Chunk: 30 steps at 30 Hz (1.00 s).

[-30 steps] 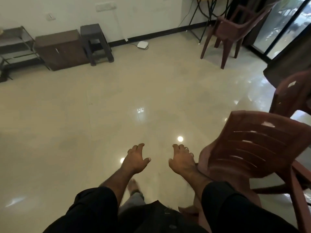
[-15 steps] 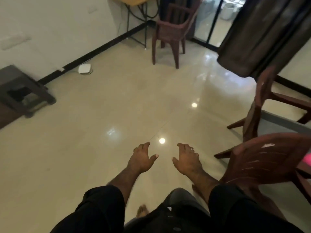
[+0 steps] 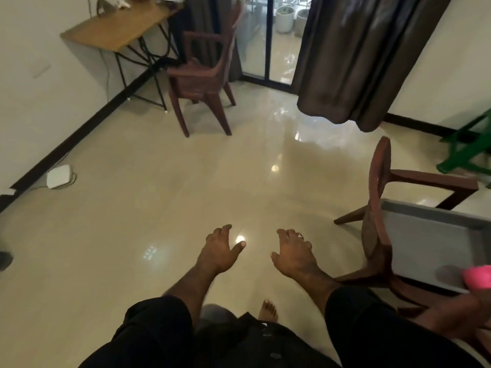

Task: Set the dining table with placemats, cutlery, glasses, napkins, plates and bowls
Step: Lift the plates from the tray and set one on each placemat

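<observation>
Both the left hand [image 3: 219, 252] and right hand [image 3: 292, 254] are hovering with a wide, empty grip beside the grey counter [image 3: 425, 243], which is carrying a blurred pink thing [image 3: 477, 278].

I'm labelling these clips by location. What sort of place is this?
Probably a room in a home, likely a living or dining area: a glossy tiled floor, brown plastic chairs, a grey table at the right edge, and dark curtains beside a glass sliding door.
</observation>
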### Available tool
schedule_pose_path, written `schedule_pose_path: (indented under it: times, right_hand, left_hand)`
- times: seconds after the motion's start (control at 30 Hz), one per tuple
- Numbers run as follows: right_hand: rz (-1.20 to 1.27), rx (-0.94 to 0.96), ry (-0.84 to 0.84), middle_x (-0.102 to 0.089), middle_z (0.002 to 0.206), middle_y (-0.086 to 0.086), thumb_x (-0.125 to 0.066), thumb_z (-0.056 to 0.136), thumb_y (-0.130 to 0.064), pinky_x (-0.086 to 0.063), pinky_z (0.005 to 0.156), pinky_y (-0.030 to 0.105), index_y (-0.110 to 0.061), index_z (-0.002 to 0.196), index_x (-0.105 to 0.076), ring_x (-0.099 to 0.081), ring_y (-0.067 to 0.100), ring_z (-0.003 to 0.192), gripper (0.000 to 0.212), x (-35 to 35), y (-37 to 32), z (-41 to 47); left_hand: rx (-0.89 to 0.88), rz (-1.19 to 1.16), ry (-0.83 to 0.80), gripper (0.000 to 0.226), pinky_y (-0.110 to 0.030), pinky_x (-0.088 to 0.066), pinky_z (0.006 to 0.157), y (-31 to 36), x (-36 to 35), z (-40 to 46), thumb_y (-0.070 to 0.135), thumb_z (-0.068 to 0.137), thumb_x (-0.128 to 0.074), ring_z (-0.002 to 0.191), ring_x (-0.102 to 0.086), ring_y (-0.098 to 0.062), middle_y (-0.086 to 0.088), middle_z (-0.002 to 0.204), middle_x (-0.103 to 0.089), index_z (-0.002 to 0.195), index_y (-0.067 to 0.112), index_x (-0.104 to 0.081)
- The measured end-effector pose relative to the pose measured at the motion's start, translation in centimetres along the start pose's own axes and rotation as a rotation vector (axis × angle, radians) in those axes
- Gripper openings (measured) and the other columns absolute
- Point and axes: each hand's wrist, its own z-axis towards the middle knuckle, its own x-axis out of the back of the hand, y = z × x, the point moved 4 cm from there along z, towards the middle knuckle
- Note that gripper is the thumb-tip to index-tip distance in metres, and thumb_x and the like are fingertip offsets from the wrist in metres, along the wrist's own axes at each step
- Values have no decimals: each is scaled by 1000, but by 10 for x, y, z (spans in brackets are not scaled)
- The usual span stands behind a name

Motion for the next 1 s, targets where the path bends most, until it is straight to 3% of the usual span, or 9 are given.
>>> schedule_pose_path:
  times: [0.37,0.53,0.57,0.67,0.83,1.0]
  right_hand:
    - [63,-271,131,-49,143,5,-57,93,-50,-45,98,44,-24,154,-37,-50,27,128,70,127,76,249]
    - [167,-403,196,-50,144,5,-59,91,-47,-44,101,45,-23,154,-38,-50,28,129,71,180,105,317]
    - [225,-495,214,-50,144,5,-59,91,-47,-44,101,46,-22,154,-38,-50,28,129,71,196,132,345]
    - [252,-543,249,-49,146,5,-59,91,-47,-43,105,47,-22,154,-36,-49,28,133,71,222,146,369]
    - [306,-676,271,-49,147,5,-59,90,-40,-42,107,47,-23,154,-36,-49,29,134,70,253,235,437]
    - [404,-799,298,-57,137,5,-55,75,-22,-44,101,47,-21,149,-45,-56,32,126,75,286,339,486]
  left_hand:
    - [-247,97,-77,81,-48,-42,114,143,87,321,63,101,-55,144,-39,-34,-11,156,-45,163,18,-31]
    - [-382,182,-188,79,-49,-45,110,222,108,423,64,101,-54,144,-38,-33,-10,156,-44,162,20,-31]
    - [-453,242,-253,79,-50,-46,109,266,105,470,64,101,-55,144,-39,-33,-10,156,-45,162,20,-31]
    - [-534,272,-237,78,-50,-45,109,319,115,514,62,101,-56,142,-41,-36,-12,154,-47,161,19,-33]
    - [-711,411,-312,78,-49,-42,113,441,83,605,59,101,-58,142,-40,-37,-13,159,-43,162,17,-33]
    - [-795,518,-344,80,-47,-39,115,549,52,670,58,100,-61,144,-37,-37,-11,160,-39,163,19,-31]
